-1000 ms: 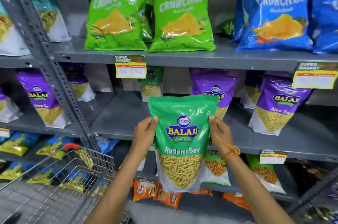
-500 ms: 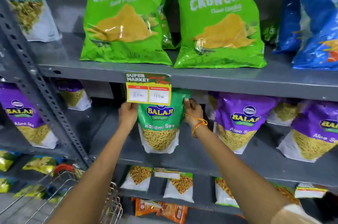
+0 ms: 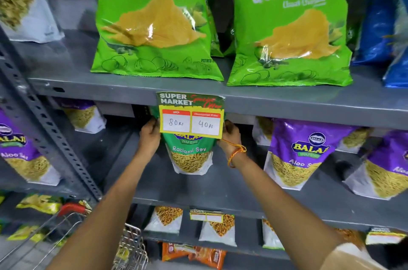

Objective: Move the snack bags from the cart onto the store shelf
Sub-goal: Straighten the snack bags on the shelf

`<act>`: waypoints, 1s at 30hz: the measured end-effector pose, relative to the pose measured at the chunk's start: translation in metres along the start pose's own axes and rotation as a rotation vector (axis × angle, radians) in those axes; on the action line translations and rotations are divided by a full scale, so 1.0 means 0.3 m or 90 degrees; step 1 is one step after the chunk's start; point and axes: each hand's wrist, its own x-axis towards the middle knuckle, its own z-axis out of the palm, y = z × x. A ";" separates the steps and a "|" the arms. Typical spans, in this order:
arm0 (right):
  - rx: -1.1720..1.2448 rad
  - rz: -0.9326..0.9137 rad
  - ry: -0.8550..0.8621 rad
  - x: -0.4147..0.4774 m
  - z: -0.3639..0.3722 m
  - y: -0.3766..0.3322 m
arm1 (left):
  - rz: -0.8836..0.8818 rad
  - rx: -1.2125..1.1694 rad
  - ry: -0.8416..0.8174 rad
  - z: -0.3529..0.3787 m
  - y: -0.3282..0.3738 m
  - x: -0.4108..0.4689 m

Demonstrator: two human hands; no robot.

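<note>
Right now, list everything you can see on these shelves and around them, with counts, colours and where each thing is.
Crunchem bags: two in front, bright green, top shelf, upright.
Blue bags: at least one, top shelf, far right, cut off.
Price tag: one, yellow and green, on the top shelf's front edge.
Ratlami Sev bag: one, green, middle shelf, centre, top hidden behind the tag.
Aloo Sev bags: several, purple, middle shelf, left and right.
Small pouches: several, white, lower shelf.
Orange packets: bottom, count unclear.
Cart: one, wire, red handle, lower left.
Hands: left and right, gripping the Ratlami Sev bag's sides.
</note>
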 end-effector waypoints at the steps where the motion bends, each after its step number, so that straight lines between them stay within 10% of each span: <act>1: 0.000 0.005 -0.009 -0.005 -0.005 0.000 | -0.005 -0.012 -0.008 0.000 0.003 -0.007; 10: -0.023 0.071 -0.054 -0.221 -0.316 0.157 | -0.014 -0.037 -0.132 0.005 -0.025 -0.091; 16: -0.053 0.195 0.364 -0.388 -0.731 0.361 | -0.143 -0.023 -0.246 0.010 -0.125 -0.114; 22: -0.018 0.107 0.020 -0.163 -0.852 0.370 | -0.182 0.031 -0.338 0.024 -0.117 -0.093; 30: 0.008 0.108 0.031 -0.140 -0.796 0.402 | -0.193 0.037 -0.321 0.007 -0.120 -0.097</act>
